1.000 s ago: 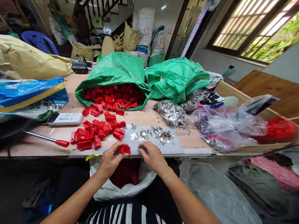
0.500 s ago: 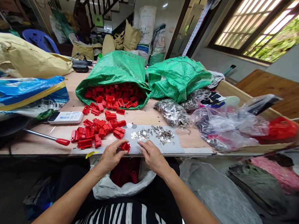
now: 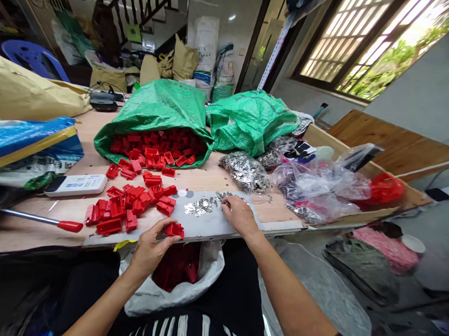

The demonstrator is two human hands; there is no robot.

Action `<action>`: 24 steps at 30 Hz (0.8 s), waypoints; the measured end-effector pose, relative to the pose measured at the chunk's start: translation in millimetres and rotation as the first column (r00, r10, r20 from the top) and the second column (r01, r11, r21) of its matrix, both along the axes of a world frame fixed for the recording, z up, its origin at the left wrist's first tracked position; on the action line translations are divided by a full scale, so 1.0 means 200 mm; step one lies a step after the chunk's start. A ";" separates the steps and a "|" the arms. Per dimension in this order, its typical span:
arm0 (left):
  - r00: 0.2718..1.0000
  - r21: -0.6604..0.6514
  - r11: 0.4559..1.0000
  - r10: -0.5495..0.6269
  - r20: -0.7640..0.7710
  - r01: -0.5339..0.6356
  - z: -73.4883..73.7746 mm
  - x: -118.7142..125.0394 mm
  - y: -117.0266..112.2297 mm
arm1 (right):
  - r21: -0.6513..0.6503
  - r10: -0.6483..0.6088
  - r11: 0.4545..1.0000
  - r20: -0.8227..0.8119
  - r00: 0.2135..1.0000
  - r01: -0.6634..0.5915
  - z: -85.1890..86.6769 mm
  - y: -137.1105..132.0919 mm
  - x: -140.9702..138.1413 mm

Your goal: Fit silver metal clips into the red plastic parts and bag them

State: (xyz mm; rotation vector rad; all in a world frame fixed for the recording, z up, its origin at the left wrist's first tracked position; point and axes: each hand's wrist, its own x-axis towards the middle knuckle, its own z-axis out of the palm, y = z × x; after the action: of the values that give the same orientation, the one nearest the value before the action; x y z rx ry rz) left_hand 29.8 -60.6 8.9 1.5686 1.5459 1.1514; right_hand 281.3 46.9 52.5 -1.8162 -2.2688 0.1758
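My left hand (image 3: 150, 247) is closed round a small red plastic part (image 3: 174, 229) at the table's near edge, above a white bag (image 3: 188, 289) of red parts in my lap. My right hand (image 3: 239, 215) rests on a grey mat (image 3: 206, 224), fingertips curled onto a scatter of small silver metal pieces (image 3: 200, 207); what they pinch is too small to see. A loose pile of red parts (image 3: 128, 205) lies to the left of the mat.
A green sack (image 3: 155, 114) spills red parts at the table's middle; a second green sack (image 3: 249, 119) lies beside it. Clear bags of metal pieces (image 3: 245, 170) sit right. A remote (image 3: 75, 185) and a red-handled screwdriver (image 3: 41, 220) lie left. A red bag (image 3: 385, 189) sits far right.
My right hand has moved away from the red part, forward and right onto the silver pieces. My left hand still holds the red part. The view has shifted right.
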 end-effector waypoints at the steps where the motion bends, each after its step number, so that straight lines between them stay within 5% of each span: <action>1: 1.000 0.003 1.000 0.002 0.006 -0.002 0.00 0.00 -0.01 | -0.001 0.002 1.000 0.009 1.000 -0.002 0.00 0.01 -0.02; 14: 0.990 0.199 0.980 0.053 -0.128 -0.027 0.03 0.02 0.02 | 0.000 0.031 1.000 -0.012 0.999 -0.031 -0.01 0.06 -0.09; 18: 0.949 0.396 0.911 0.015 -0.314 0.116 0.08 0.10 0.14 | 0.026 0.059 0.998 -0.141 0.988 -0.055 0.01 0.04 -0.07; 21: 0.846 0.433 0.840 -0.055 -0.530 0.326 0.10 0.15 0.22 | 0.042 0.064 0.998 -0.245 0.968 -0.055 0.01 0.00 -0.06; 24: 0.796 0.451 0.815 -0.021 -0.605 0.364 0.09 0.15 0.25 | 0.040 0.081 0.997 -0.452 0.888 -0.071 0.00 -0.03 -0.04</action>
State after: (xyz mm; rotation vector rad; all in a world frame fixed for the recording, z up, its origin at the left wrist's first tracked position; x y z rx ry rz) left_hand 59.4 -11.5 27.4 2.6120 1.3930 1.1064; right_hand 273.6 40.1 51.7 -1.4804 -1.9953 0.5281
